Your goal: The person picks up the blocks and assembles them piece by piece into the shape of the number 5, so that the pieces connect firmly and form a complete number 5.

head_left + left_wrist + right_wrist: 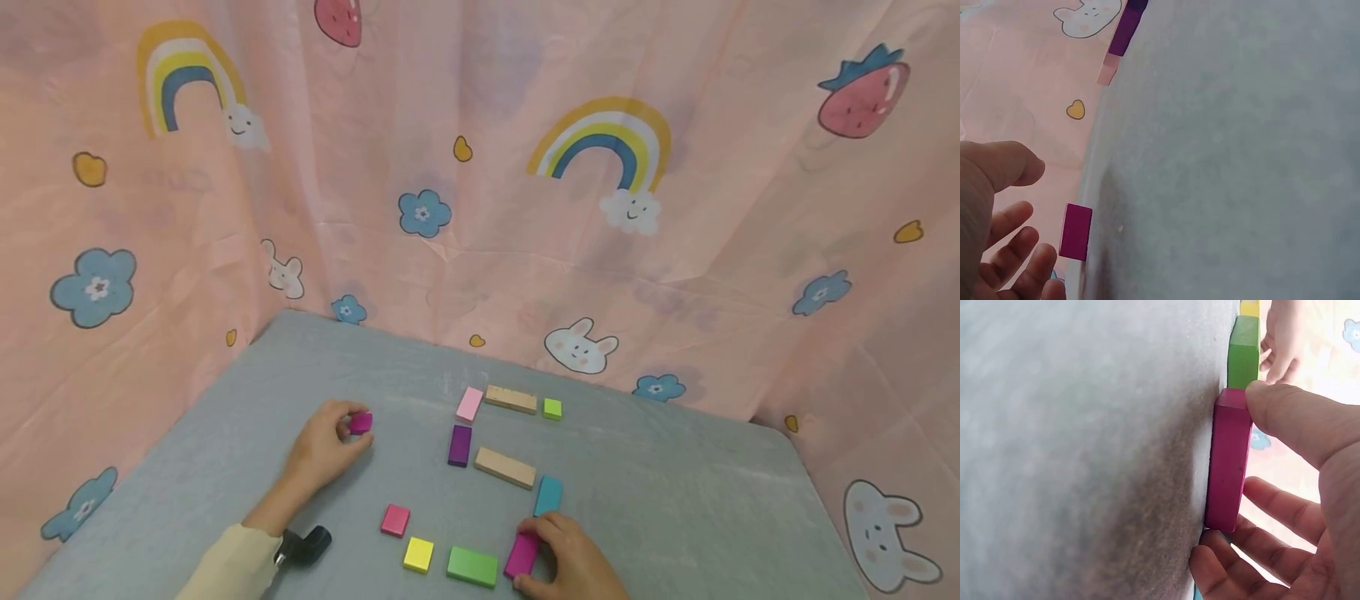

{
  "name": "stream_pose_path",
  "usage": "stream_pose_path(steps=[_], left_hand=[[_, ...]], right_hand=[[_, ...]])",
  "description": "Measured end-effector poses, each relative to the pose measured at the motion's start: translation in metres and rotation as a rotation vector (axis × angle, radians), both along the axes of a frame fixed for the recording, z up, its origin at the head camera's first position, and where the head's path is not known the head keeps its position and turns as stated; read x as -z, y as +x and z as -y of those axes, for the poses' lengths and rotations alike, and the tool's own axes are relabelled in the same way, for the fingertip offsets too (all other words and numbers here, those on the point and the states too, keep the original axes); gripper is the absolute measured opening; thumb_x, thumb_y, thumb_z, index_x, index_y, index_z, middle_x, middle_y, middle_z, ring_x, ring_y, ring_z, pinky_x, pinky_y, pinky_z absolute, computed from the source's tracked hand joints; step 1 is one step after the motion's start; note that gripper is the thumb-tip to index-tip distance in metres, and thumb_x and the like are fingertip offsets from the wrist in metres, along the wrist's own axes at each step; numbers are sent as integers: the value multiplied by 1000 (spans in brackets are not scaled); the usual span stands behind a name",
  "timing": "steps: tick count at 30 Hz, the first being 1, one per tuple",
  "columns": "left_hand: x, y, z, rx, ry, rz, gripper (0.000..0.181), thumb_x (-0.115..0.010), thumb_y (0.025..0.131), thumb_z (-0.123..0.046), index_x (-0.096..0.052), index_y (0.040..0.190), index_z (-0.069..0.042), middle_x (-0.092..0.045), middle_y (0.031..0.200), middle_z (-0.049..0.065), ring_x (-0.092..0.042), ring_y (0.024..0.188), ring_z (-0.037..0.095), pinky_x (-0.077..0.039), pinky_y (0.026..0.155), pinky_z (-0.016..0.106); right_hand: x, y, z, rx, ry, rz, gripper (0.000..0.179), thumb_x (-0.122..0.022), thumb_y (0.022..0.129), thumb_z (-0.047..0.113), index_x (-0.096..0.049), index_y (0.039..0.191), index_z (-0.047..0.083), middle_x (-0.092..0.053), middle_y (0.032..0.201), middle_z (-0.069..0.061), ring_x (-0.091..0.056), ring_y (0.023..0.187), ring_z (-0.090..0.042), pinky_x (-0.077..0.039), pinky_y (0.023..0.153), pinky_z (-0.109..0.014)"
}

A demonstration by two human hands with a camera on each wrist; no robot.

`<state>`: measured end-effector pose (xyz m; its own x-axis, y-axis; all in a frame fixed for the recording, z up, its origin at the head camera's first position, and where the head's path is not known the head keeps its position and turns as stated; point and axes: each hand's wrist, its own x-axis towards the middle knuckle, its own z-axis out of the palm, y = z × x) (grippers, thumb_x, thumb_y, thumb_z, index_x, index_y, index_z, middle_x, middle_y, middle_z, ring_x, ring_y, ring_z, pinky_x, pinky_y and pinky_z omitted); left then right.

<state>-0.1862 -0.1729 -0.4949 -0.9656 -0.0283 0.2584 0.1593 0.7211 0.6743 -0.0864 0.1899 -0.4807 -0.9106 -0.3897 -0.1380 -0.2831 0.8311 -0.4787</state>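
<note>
My left hand (pixel 324 447) curves loosely around a small magenta block (pixel 361 422) at the table's left. In the left wrist view the thumb stands apart from this block (pixel 1075 231), while the fingertips lie close beside it. At the front right, my right hand (pixel 573 560) pinches a longer magenta block (pixel 521 556) lying flat. Its thumb is at one end and fingertips at the other, as the right wrist view shows on the block (pixel 1229 462). A green block (pixel 472 567) lies just left of it, and a blue block (pixel 548 496) just beyond.
Farther back lie two wooden blocks (pixel 505 467), a purple block (pixel 460 446), a light pink block (pixel 469 405) and a lime cube (pixel 552 409). Yellow (pixel 418 555) and red-pink (pixel 395 520) squares sit front left. A patterned pink curtain (pixel 495 275) borders the grey table (pixel 660 500).
</note>
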Motion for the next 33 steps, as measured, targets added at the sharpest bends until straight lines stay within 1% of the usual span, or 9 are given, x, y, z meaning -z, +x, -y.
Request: stream_pose_path(steps=[7,11,16,18,23,26,33], left_hand=[[2,-10,1,-8,7,-2,40,-79,74,-20,-69,112,-11,-60,100,10,-53,79,17,-44,68,30],[2,-13,3,-13,-3,21,42,-79,73,-21,-69,113,-10,-60,102,11,-52,79,18,-43,68,30],[3,-14,4,-19,-28,66,43,-78,73,-22,-68,113,-10,-61,102,11,-53,80,18,-43,69,30],[4,-14,4,-20,-32,85,43,-78,73,-21,-68,113,-9,-60,99,10,-52,79,18,-42,67,30],[6,-14,5,-19,-45,120,41,-77,73,-20,-68,111,-8,-58,94,9,-50,77,16,-40,64,28],[6,-13,5,-22,-52,126,38,-77,74,-20,-69,110,-9,-59,96,9,-51,78,17,-40,65,28],[4,-14,5,-14,-74,116,35,-76,75,-19,-68,108,-9,-60,97,8,-53,80,17,-43,67,29]], right_hand=[[1,0,-1,-5,-6,-14,53,-78,72,51,-64,112,20,-56,103,11,-47,87,-5,-51,76,-27],[0,-1,0,0,-2,5,53,-77,72,53,-64,113,21,-56,103,11,-47,87,-5,-51,76,-27],[0,-1,0,-2,-1,12,53,-77,72,53,-64,112,21,-56,102,11,-47,87,-5,-51,76,-27],[0,-1,-1,-8,-2,8,53,-77,72,52,-64,112,20,-56,102,11,-47,87,-5,-51,76,-27],[-1,-1,-2,-10,-5,32,54,-76,72,54,-64,113,21,-57,103,10,-47,87,-6,-51,77,-28],[-1,-2,-1,-4,-7,50,54,-76,73,55,-64,113,21,-57,103,9,-47,87,-7,-51,77,-28],[-1,-1,0,7,-8,43,54,-77,72,54,-64,112,21,-56,103,9,-47,87,-7,-51,76,-28]])
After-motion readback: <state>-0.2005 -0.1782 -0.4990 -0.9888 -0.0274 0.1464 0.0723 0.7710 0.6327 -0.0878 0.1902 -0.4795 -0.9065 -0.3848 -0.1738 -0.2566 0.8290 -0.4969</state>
